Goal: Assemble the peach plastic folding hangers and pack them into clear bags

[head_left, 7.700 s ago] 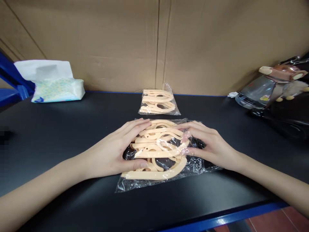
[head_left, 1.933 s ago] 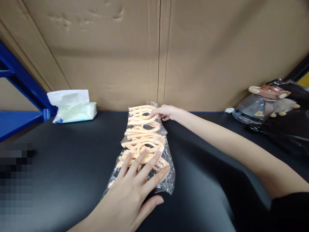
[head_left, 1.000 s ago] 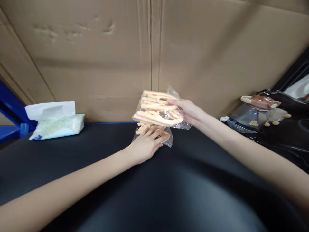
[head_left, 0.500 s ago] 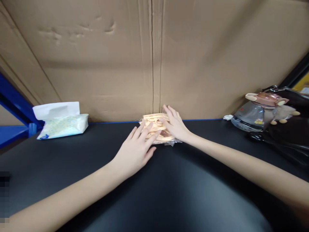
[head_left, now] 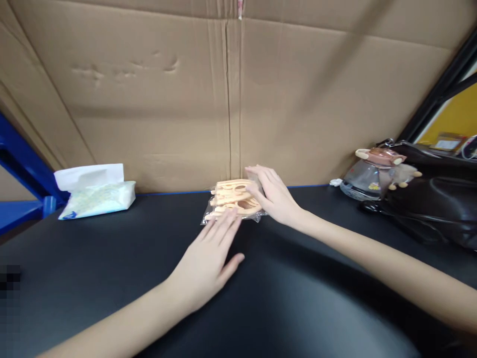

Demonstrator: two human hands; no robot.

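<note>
— Fingers of the left hand (head_left: 208,261) were spread flat, palm down over the black tabletop (head_left: 112,278), tips just reaching the near edge of the clear plastic bags of peach-coloured plastic hooks (head_left: 233,201), gripping nothing.

— And the right hand (head_left: 274,196)?

— Its fingers lay loosely apart against the stack's right side, pressing rather than clamping. The stack sat at the table's back edge, against the brown cardboard wall (head_left: 231,99).

— Handling advice?

— I judged slippery film called for even pressure from both sides, keeping the bags squared.
</note>
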